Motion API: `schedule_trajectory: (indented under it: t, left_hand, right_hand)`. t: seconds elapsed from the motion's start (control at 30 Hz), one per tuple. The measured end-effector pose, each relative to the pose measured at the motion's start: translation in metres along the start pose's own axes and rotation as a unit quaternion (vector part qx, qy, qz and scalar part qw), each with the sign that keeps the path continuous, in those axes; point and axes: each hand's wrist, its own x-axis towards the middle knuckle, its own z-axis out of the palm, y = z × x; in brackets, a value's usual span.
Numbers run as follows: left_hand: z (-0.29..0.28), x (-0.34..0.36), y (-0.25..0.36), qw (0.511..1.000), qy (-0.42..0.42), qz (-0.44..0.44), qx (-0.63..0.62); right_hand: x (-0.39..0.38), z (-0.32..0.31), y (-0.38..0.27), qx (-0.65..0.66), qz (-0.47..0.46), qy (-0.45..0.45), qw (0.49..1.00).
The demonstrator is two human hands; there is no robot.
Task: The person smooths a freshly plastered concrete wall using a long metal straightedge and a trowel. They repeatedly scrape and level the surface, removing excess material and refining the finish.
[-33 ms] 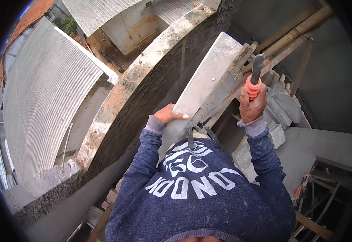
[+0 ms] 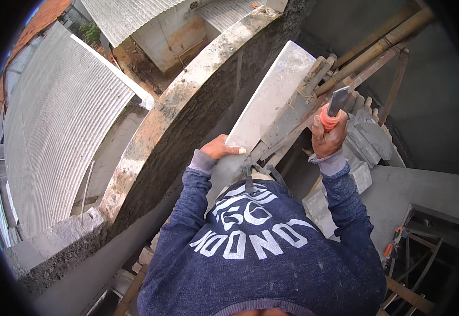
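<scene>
My left hand (image 2: 222, 148) is closed on the edge of a long pale flat slab (image 2: 271, 95), its thumb on the top face and its other fingers over the left edge. The slab slants away from me to the upper right. My right hand (image 2: 328, 139) is wrapped round the orange grip of a chisel (image 2: 337, 101), holding it up to the right of the slab. Its flat dark metal blade points upward, apart from the slab.
A rough concrete wall (image 2: 150, 124) curves along the left, with corrugated roofs (image 2: 61, 131) lower down beyond it. Bamboo poles (image 2: 382, 45) and timber pieces lie at the upper right. Broken grey slabs (image 2: 369, 139) are stacked beside my right wrist. An orange-handled tool (image 2: 390, 247) is at lower right.
My right hand has tilted the chisel slightly, so its blade leans more to the right and shows its flat, lighter face. The left hand and the slab have barely moved.
</scene>
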Motion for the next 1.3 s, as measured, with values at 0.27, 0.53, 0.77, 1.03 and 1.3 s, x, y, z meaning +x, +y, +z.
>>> schedule_trajectory:
  t: [0.27,0.53,0.77,1.03,1.3]
  left_hand:
    - [0.003,-0.006,-0.016,0.999,0.020,0.008,-0.024]
    - [-0.020,0.011,-0.011,0.999,0.034,0.012,0.004]
    - [-0.019,0.003,-0.014,1.000,0.006,-0.002,-0.008]
    - [-0.029,0.001,-0.015,0.999,0.012,-0.030,-0.020]
    - [-0.023,-0.002,-0.018,1.000,0.020,0.007,-0.005]
  right_hand:
    - [0.019,0.001,-0.009,-0.117,0.045,-0.100,0.987]
    - [0.018,0.004,0.030,-0.245,0.027,-0.265,0.932]
    - [-0.004,-0.012,0.004,0.018,-0.047,-0.030,0.998]
    - [0.003,-0.001,0.020,-0.166,0.047,-0.133,0.976]
    - [-0.005,0.004,0.042,-0.274,0.061,-0.269,0.921]
